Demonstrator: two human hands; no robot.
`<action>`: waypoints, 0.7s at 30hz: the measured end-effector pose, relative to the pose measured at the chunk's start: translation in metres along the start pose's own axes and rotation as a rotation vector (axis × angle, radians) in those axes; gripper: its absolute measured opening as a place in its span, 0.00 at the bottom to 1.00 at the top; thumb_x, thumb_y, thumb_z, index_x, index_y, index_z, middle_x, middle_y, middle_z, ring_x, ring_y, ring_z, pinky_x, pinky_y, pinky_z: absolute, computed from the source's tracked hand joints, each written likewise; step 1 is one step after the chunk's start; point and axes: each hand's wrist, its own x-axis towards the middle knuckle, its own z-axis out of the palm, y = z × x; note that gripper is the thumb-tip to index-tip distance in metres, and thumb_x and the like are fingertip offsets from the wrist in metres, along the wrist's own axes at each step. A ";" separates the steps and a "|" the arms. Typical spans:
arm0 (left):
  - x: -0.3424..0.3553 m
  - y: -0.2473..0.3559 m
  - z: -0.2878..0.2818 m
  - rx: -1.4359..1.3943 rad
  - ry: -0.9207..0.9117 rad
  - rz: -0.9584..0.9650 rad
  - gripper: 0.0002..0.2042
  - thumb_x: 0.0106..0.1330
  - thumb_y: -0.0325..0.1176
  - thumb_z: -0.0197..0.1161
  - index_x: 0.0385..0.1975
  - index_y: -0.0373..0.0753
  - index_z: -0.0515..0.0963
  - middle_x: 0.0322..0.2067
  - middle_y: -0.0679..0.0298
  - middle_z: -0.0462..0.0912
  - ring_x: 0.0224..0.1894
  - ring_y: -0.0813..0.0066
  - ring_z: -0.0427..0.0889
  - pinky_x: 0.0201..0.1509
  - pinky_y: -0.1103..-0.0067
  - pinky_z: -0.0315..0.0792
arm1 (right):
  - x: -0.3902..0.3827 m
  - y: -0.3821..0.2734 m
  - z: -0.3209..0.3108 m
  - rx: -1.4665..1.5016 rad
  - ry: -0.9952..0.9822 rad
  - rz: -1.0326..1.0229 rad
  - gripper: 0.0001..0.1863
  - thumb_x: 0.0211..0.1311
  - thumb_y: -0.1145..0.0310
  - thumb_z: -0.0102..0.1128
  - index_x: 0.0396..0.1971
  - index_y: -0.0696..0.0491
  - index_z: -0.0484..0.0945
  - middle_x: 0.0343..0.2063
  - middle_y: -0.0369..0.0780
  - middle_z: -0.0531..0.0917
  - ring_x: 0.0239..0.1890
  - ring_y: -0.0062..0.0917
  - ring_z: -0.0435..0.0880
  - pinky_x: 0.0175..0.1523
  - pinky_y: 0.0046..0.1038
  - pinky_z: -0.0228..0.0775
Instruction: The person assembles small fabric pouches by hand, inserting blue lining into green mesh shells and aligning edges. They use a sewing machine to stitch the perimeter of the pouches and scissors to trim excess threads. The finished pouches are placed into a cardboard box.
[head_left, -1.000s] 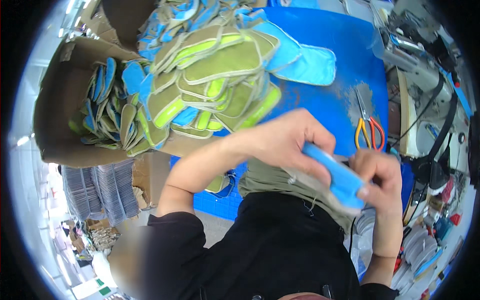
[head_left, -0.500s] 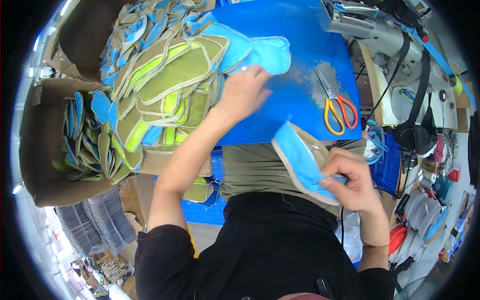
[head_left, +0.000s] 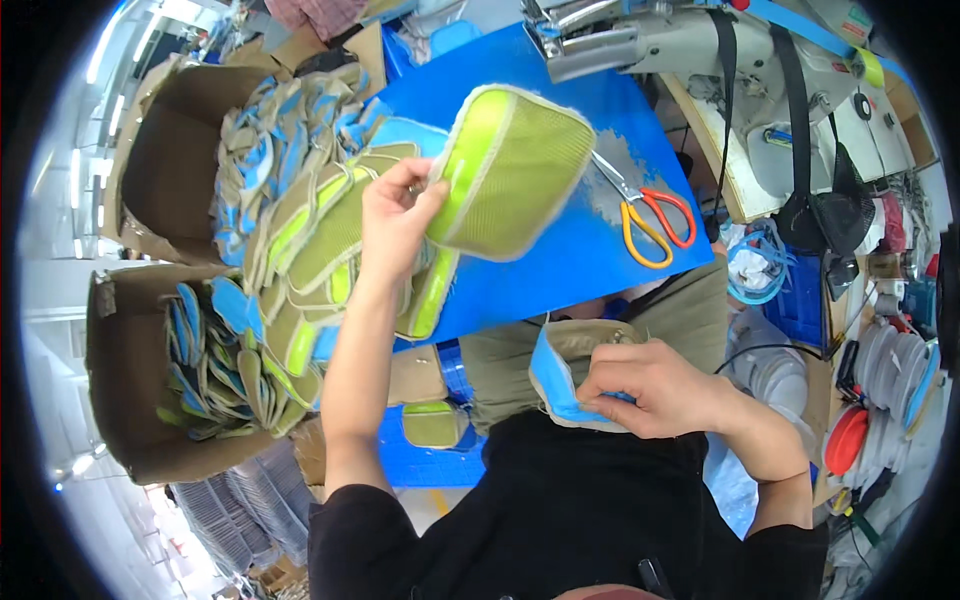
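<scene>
The left hand [head_left: 400, 215] pinches a green mesh piece [head_left: 525, 175] by one edge, above the blue desk [head_left: 490, 300] beside heaped pieces [head_left: 325, 235]; the right hand [head_left: 650, 390] grips a blue-lined piece [head_left: 557, 378] on the desk's near side; a loose pinch could drop the mesh, or its swing catch the scissors [head_left: 640, 215]; the part inside the right hand's curl is hidden; whether the blade tips pass behind the mesh is unclear

Lime and olive are brightening a blue tabletop [head_left: 560, 270].
A fabric piece [head_left: 515, 175] is showing olive mesh beside a lime band, pale edging bordering both; a second piece [head_left: 553, 375] is pairing sky blue with, apparently, tan. Scissors [head_left: 633, 194] are flashing one yellow-orange handle and one red.
</scene>
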 end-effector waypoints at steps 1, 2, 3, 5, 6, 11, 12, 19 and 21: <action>-0.002 0.010 -0.002 -0.129 -0.013 -0.067 0.07 0.68 0.23 0.64 0.44 0.33 0.82 0.38 0.65 0.86 0.40 0.83 0.83 0.45 0.82 0.76 | 0.001 0.000 0.000 -0.012 -0.005 -0.017 0.04 0.62 0.75 0.64 0.36 0.54 0.80 0.33 0.42 0.79 0.35 0.42 0.81 0.38 0.38 0.74; -0.001 0.017 -0.003 -0.206 -0.025 -0.071 0.07 0.68 0.23 0.64 0.44 0.34 0.82 0.39 0.65 0.86 0.40 0.83 0.83 0.46 0.82 0.77 | 0.003 -0.001 0.000 -0.023 -0.010 -0.034 0.04 0.63 0.74 0.64 0.36 0.54 0.80 0.33 0.42 0.79 0.35 0.42 0.81 0.38 0.38 0.74; -0.005 0.019 -0.003 -0.292 -0.029 -0.086 0.07 0.68 0.23 0.64 0.44 0.34 0.81 0.39 0.65 0.87 0.40 0.82 0.83 0.46 0.82 0.77 | 0.004 -0.002 0.002 -0.028 -0.012 -0.050 0.04 0.63 0.74 0.64 0.36 0.53 0.80 0.33 0.42 0.78 0.35 0.42 0.81 0.38 0.38 0.74; -0.010 0.022 -0.008 -0.408 -0.037 -0.108 0.07 0.69 0.23 0.64 0.44 0.36 0.79 0.41 0.64 0.87 0.40 0.79 0.85 0.48 0.80 0.79 | 0.008 -0.003 0.002 -0.035 -0.017 -0.080 0.03 0.63 0.74 0.63 0.36 0.53 0.79 0.33 0.42 0.78 0.35 0.42 0.81 0.37 0.38 0.73; -0.012 0.022 -0.008 -0.420 -0.040 -0.116 0.07 0.69 0.23 0.64 0.44 0.36 0.79 0.41 0.64 0.87 0.41 0.79 0.85 0.48 0.80 0.80 | 0.008 -0.004 0.003 -0.036 -0.023 -0.073 0.03 0.63 0.74 0.63 0.36 0.53 0.79 0.33 0.42 0.78 0.35 0.43 0.81 0.37 0.38 0.73; -0.019 0.023 -0.010 -0.469 -0.083 -0.164 0.08 0.69 0.24 0.63 0.45 0.36 0.79 0.42 0.62 0.87 0.43 0.76 0.87 0.52 0.75 0.82 | 0.006 -0.008 0.003 -0.055 -0.019 -0.076 0.03 0.63 0.74 0.63 0.36 0.53 0.79 0.32 0.42 0.77 0.35 0.42 0.81 0.37 0.38 0.73; -0.018 0.024 -0.010 -0.487 -0.079 -0.164 0.08 0.69 0.24 0.63 0.46 0.36 0.78 0.42 0.61 0.87 0.43 0.75 0.87 0.53 0.75 0.82 | 0.006 -0.009 0.003 -0.055 -0.015 -0.080 0.03 0.63 0.74 0.63 0.36 0.53 0.79 0.32 0.42 0.77 0.35 0.42 0.81 0.37 0.39 0.73; -0.029 0.024 -0.011 -0.733 -0.138 -0.106 0.22 0.67 0.26 0.62 0.62 0.34 0.74 0.58 0.55 0.81 0.61 0.62 0.81 0.67 0.63 0.76 | 0.010 -0.011 0.008 -0.025 0.022 -0.159 0.03 0.63 0.73 0.63 0.36 0.53 0.79 0.32 0.41 0.77 0.35 0.41 0.81 0.37 0.39 0.73; -0.035 0.021 -0.005 -0.782 -0.078 -0.164 0.24 0.67 0.26 0.62 0.64 0.35 0.71 0.60 0.55 0.79 0.63 0.62 0.79 0.69 0.63 0.74 | 0.011 -0.012 0.011 -0.017 0.027 -0.181 0.03 0.63 0.73 0.63 0.36 0.53 0.79 0.33 0.41 0.77 0.35 0.41 0.81 0.37 0.39 0.73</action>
